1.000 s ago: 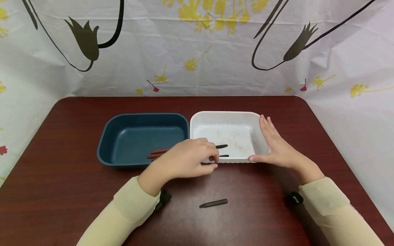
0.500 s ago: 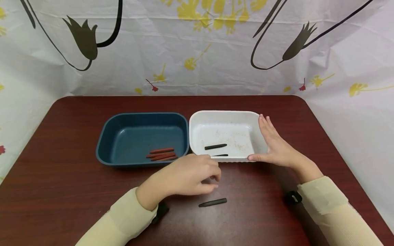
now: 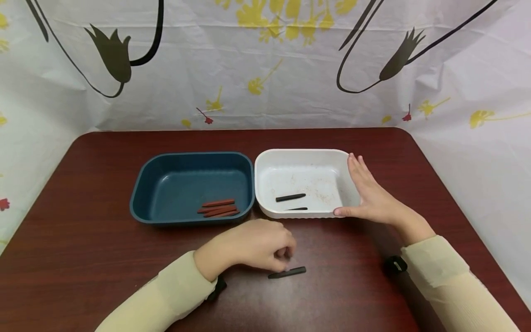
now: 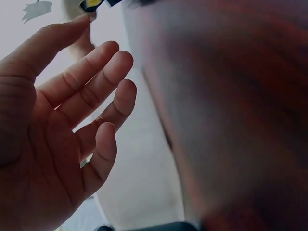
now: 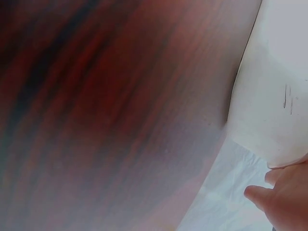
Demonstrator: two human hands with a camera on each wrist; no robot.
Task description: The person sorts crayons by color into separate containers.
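Dark red table [image 3: 83, 193], floral backdrop [image 3: 265, 60] behind

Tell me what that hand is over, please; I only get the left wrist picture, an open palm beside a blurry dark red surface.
Observer: The left hand is right above a black crayon lying on the table. Its fingertips are close to the crayon but hold nothing, and I cannot tell whether they touch it.
Visitor: Where is the other hand?
Observer: The right hand rests flat against the right side of a white tray.
Visitor: Anything in that tray?
Observer: Two more black crayons, near its front edge.
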